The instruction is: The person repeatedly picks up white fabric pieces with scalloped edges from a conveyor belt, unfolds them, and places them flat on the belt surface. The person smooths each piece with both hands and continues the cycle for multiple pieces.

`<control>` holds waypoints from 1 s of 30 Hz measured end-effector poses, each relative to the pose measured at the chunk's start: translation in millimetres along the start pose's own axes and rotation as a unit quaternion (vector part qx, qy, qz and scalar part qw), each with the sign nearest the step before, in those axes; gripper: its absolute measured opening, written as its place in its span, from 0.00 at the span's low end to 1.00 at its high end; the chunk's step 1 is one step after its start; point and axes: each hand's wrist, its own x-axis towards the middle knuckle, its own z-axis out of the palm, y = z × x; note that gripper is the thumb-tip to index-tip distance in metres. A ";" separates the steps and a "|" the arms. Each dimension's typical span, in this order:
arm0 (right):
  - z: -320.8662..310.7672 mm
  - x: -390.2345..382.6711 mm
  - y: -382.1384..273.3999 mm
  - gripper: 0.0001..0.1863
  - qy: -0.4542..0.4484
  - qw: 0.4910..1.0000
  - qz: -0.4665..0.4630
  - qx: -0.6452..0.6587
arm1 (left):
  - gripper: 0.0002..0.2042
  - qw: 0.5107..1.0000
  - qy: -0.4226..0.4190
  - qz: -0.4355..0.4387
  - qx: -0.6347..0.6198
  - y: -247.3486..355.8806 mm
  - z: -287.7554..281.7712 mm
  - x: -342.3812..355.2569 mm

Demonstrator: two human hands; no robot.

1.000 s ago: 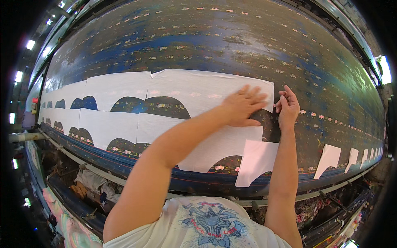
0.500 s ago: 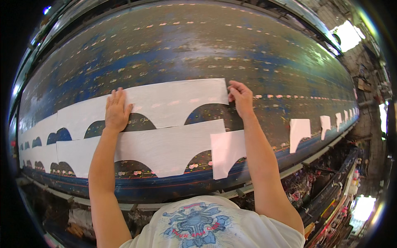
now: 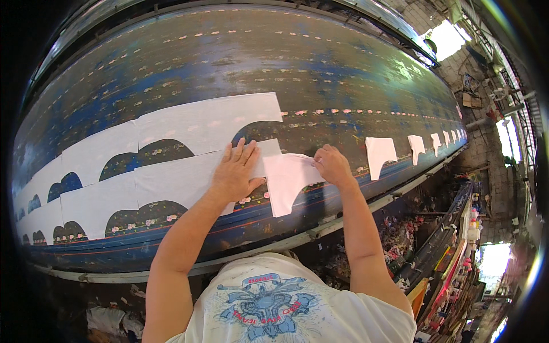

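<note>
My left hand [image 3: 233, 174] lies flat with spread fingers near the right end of a white cut fabric panel [image 3: 177, 177] in the nearer row. Just right of it, a smaller pinkish-white fabric piece [image 3: 286, 171], apparently folded, overlaps that panel's end. At this piece's right edge my right hand [image 3: 333, 166] is closed, its fingertips pinching the cloth. Beyond, a second row of white fabric panels [image 3: 211, 120] with curved cut-outs lies smooth on the long paint-marked table [image 3: 229, 74].
Several small white fabric pieces [image 3: 380, 157] sit spaced along the table's near edge toward the right. A metal rail [image 3: 240, 251] borders that edge. Below it stands a cluttered shelf [image 3: 452, 251] with long frames and bottles. A brick wall [image 3: 486, 137] rises at the far right.
My left hand has moved right, from the farther panel row to the nearer one. My right hand has come down from the farther panel's corner and taken hold of the smaller piece. The view has shifted right.
</note>
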 end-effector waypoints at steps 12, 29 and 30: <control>3.0 -51.9 23.5 0.06 0.082 0.791 0.096 0.599 | 0.40 0.997 -0.044 -0.007 0.066 30.6 -3.2 11.2; -47.4 -150.6 240.4 0.17 0.061 0.884 0.131 0.444 | 0.25 0.923 0.233 -0.292 0.093 155.4 66.1 27.9; -41.8 -150.4 244.9 0.18 0.065 0.897 0.124 0.419 | 0.22 0.928 0.227 -0.285 0.073 154.1 63.9 26.8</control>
